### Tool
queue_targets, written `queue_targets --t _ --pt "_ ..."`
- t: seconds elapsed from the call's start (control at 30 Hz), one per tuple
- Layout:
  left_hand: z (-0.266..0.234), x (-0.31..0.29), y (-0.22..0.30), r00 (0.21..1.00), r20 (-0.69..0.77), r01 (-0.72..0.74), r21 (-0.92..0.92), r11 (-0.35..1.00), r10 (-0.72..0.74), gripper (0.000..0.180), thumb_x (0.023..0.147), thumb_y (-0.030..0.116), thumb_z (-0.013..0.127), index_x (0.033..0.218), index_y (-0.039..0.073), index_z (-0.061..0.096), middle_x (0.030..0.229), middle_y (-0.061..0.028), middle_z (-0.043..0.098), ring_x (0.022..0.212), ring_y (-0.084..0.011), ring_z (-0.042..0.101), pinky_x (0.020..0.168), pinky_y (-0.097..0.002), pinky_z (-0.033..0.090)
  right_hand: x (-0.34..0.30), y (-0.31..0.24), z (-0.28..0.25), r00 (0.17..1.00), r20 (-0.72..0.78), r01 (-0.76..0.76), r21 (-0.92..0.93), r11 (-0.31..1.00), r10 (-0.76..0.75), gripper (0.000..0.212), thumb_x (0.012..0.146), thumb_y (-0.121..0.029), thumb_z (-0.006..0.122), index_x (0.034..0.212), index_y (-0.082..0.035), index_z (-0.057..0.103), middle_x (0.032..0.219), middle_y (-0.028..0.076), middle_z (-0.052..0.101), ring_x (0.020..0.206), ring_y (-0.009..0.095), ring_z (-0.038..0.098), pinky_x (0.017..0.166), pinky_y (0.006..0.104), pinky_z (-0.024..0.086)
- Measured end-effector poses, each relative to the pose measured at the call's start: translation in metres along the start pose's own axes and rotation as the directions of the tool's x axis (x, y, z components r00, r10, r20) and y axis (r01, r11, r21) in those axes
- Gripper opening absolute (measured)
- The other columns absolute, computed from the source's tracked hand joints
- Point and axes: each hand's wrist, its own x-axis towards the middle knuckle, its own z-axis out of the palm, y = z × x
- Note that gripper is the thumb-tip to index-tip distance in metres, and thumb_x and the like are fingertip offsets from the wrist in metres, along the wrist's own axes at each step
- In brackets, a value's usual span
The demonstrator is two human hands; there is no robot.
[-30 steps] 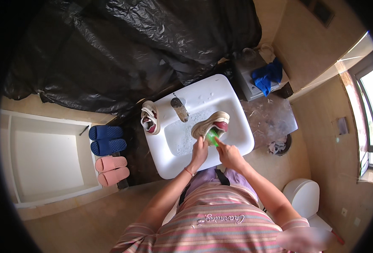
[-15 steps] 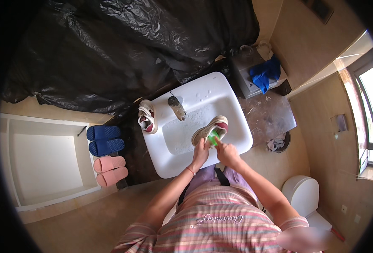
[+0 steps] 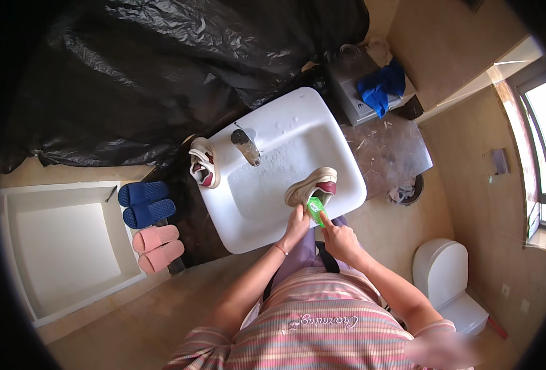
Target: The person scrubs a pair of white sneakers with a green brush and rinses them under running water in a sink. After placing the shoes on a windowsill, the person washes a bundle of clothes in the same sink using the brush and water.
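Note:
Over the near part of a white sink [image 3: 340, 157], my left hand [image 3: 296, 226] grips a white and dark red sneaker [image 3: 299, 189] by its near side. My right hand [image 3: 342, 239] is closed on a green brush [image 3: 315, 211], whose head lies at the shoe's opening; its bristles are hidden. The sneaker is tilted, with its opening toward me. A second sneaker [image 3: 204, 166] of the same kind rests on the sink's left rim, beside the metal faucet [image 3: 246, 147]. Water drops and some suds cover the basin floor.
Blue slippers [image 3: 144, 205] and pink slippers [image 3: 157, 248] lie left of the sink near a white open cabinet [image 3: 66, 246]. Black plastic sheeting [image 3: 143, 80] hangs behind. At right are a blue cloth [image 3: 382, 87] on a grey box, a waste bin [image 3: 416, 192] and a toilet [image 3: 440, 271].
The green brush has come back toward me, from inside the sneaker's opening to its near edge, showing more of its back. The whole view has shifted slightly.

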Motion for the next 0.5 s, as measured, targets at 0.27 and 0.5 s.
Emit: queue_targets --t 0.27,0.5 --pt "0.019 -0.009 0.004 0.991 0.118 0.076 -0.086 0.993 -0.066 0.022 0.093 0.01 0.049 0.112 -0.001 0.049 0.099 -0.0102 0.059 0.089 -0.0166 0.057 0.075 -0.0309 0.048 0.027 0.021 0.01 0.996 -0.085 -0.013 0.08 0.997 0.019 0.042 0.09 -0.02 0.05 0.132 -0.015 0.048 0.07 0.025 0.062 0.065 0.044 0.061 0.059 0.0543 0.049" --pt "0.004 -0.02 0.008 0.881 0.451 0.472 -0.836 0.278 -0.14 0.043 0.094 0.031 0.046 0.123 0.0 0.049 0.118 -0.0133 0.058 0.109 -0.0228 0.056 0.096 -0.0367 0.044 -0.002 0.045 0.012 0.986 -0.12 0.139 0.212 0.967 -0.116 0.044 0.089 -0.023 0.053 0.132 -0.018 0.051 0.066 0.024 0.06 0.06 0.043 0.06 0.059 0.0517 0.049"
